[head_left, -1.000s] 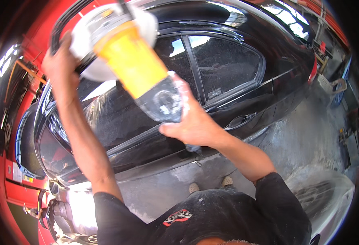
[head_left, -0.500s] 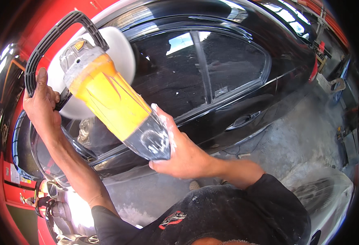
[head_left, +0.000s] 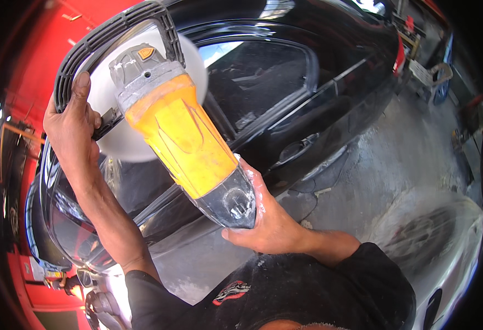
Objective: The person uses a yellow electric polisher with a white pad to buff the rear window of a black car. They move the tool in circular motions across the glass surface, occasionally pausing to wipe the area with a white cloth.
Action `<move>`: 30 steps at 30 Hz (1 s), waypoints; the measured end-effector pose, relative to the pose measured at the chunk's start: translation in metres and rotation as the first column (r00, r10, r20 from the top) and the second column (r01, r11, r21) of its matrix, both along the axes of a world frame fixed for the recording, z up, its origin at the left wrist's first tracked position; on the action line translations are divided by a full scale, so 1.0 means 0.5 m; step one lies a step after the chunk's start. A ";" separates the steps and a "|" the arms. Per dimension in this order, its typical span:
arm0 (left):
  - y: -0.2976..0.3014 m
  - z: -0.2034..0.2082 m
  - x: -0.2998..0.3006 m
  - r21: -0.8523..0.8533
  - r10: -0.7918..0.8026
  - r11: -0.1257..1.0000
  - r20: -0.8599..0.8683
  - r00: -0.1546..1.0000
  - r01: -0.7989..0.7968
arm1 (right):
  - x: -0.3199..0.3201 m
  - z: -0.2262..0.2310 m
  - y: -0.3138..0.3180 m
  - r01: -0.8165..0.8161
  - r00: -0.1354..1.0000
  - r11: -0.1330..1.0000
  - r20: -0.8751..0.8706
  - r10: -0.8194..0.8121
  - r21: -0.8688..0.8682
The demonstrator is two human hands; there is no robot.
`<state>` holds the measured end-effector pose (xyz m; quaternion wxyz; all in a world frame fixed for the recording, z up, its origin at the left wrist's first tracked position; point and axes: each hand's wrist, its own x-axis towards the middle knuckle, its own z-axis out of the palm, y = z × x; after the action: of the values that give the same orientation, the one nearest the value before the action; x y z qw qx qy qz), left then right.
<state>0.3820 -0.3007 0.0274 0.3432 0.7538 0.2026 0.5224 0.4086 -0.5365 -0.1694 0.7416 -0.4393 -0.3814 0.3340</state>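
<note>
Both my hands hold a yellow and black car polisher with a grey gear head. My left hand is closed around the lower left end of its black loop handle, thumb pointing up along it. My right hand wraps round the dark rear end of the body, which is smeared with white residue; some of the fingers are hidden underneath. The round white polishing pad is partly covered by the polisher head. It lies over the side windows of a black car; its contact with the surface is hidden.
A door handle sits below the car's rear window. At the lower right stands another vehicle's wheel under hazy plastic-like covering. Grey concrete floor runs between them. A red wall rises at the left, and a step-like stand is at the far right.
The polisher, with both my hands on it, has moved right along the car toward its rear. The car has shifted left in view. My grip looks the same.
</note>
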 end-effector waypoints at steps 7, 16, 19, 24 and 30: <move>-0.061 -0.033 0.117 0.026 -0.123 0.992 -0.062 0.991 0.125 | 0.045 -0.039 -0.073 0.112 0.993 0.994 -0.044 -0.112 0.008; -0.160 -0.078 0.263 0.081 -0.203 0.971 -0.232 0.951 0.227 | 0.089 -0.081 -0.145 0.215 0.942 0.977 -0.264 -0.208 -0.002; -0.195 -0.100 0.310 0.080 -0.257 0.955 -0.249 0.934 0.285 | 0.101 -0.096 -0.170 0.257 0.920 0.966 -0.298 -0.254 -0.030; -0.225 -0.140 0.372 0.077 -0.298 0.937 -0.332 0.895 0.340 | 0.116 -0.122 -0.204 0.307 0.860 0.948 -0.403 -0.313 -0.082; -0.261 -0.194 0.464 0.119 -0.386 0.882 -0.372 0.844 0.456 | 0.133 -0.155 -0.257 0.357 0.810 0.891 -0.381 -0.445 -0.282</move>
<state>0.6141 -0.4311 -0.0697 0.3312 0.8889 0.0328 0.3149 0.4752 -0.6652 -0.2470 0.8143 -0.4953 -0.0691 0.2947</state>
